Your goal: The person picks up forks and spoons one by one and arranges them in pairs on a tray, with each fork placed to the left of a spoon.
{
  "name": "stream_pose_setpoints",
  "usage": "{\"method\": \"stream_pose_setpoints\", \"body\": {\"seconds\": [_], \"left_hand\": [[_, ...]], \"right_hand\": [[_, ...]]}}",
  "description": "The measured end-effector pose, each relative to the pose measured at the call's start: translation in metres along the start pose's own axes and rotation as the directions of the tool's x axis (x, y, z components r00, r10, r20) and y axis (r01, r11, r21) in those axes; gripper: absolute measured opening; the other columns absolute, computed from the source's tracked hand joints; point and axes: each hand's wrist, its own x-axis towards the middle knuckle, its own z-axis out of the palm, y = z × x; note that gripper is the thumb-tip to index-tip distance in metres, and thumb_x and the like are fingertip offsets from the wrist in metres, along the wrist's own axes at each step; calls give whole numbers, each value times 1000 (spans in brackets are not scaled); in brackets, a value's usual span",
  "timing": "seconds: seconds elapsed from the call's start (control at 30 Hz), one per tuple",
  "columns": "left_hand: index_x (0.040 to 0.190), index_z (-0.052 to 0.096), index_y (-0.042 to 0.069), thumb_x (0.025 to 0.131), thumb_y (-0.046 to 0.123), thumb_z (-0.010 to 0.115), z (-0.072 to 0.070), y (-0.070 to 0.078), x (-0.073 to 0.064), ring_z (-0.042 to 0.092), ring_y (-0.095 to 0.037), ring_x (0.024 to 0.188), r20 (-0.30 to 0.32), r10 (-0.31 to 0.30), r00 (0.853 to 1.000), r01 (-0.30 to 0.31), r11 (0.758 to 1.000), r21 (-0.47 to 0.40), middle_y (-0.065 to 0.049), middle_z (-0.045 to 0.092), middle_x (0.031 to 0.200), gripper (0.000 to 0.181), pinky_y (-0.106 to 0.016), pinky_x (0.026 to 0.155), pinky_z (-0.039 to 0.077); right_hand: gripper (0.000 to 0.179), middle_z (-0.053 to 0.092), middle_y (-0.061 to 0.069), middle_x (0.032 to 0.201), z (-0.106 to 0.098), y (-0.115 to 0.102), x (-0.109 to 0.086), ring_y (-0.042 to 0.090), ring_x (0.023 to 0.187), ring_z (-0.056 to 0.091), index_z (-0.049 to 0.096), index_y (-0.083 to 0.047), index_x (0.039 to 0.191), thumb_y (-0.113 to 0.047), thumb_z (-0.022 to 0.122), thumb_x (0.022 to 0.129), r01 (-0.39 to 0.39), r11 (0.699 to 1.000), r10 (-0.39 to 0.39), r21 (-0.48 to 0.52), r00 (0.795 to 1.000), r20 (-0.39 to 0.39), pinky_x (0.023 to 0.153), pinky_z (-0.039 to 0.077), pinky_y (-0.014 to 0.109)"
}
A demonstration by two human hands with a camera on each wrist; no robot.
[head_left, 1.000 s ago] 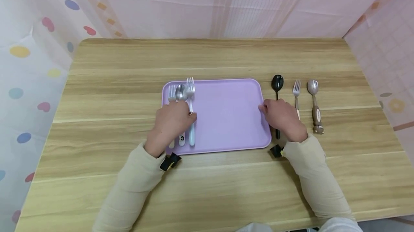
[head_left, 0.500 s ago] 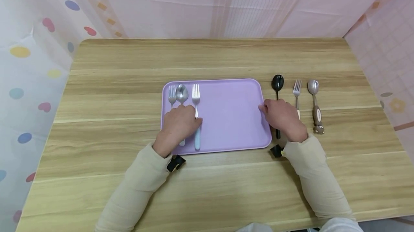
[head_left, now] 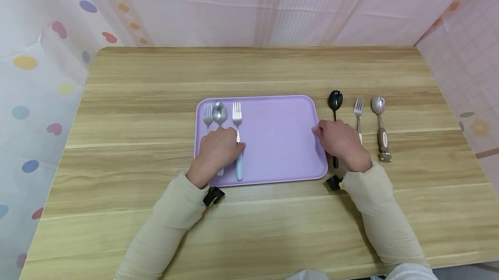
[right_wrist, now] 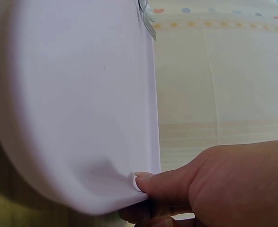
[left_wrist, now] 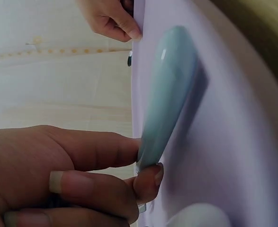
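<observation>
My left hand (head_left: 219, 151) pinches a fork with a light blue handle (left_wrist: 169, 90) between thumb and finger, over the left part of a purple tray (head_left: 278, 141). The fork's tines point to the tray's far side. Left of it on the tray lie a spoon (head_left: 220, 112) and another fork (head_left: 208, 114), their handles mostly hidden beneath my hand. At the tray's right edge my right hand (head_left: 341, 142) grips the rim, thumb on the inner side and fingers outside, as the right wrist view shows.
Right of the tray, a black spoon (head_left: 335, 100) lies partly under my right hand. Beside it are a fork with a pale handle (head_left: 358, 109) and a spoon with a brown bear-like handle (head_left: 383, 139). All rest on the wooden table (head_left: 273, 228), with patterned cloth (head_left: 218, 7) behind.
My left hand has moved slightly right and nearer to me, bringing the blue-handled fork away from the spoon and inside the tray's far rim. My right hand stays at the tray's edge.
</observation>
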Motion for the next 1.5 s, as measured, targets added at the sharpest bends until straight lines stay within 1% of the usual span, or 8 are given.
{"method": "stream_pose_setpoints", "body": {"seconds": [0.3, 0.7, 1.07, 1.5], "left_hand": [[64, 58, 10, 92, 28, 62, 3, 0, 2, 54, -23, 57, 12, 0, 1000, 0, 1000, -2, -5, 54, 60, 33, -36, 47, 41], [63, 56, 10, 93, 30, 61, 4, 0, 3, 54, -23, 56, -2, -1, 1000, 1, 1000, -10, -6, 54, 61, 37, -35, 46, 41], [63, 57, 9, 92, 31, 61, 5, -1, 5, 54, -25, 57, -19, 9, 1000, -9, 1000, -11, -7, 55, 62, 36, -37, 46, 40], [66, 59, 9, 92, 32, 61, 6, -1, 5, 54, -25, 56, -6, 15, 1000, -15, 1000, -15, -7, 56, 62, 35, -37, 46, 41]], "right_hand": [[29, 56, 14, 73, 0, -1, -1, 33, 69, 56, 63, -2, 97, -26, 48, 100, -1, 1000, 1, 2, 1000, -7, 53, 41, 40], [30, 57, 15, 75, 0, 0, 1, 33, 70, 57, 62, -2, 100, -27, 47, 101, -14, 1000, 14, 4, 1000, 2, 53, 42, 41], [30, 57, 15, 75, -1, -1, 2, 33, 70, 57, 62, -1, 99, -27, 46, 101, -9, 1000, 9, 7, 1000, 4, 52, 41, 40], [30, 56, 14, 75, -3, -1, 0, 31, 68, 56, 61, -2, 99, -27, 45, 101, -26, 999, 26, 19, 999, 32, 52, 40, 39]]}}
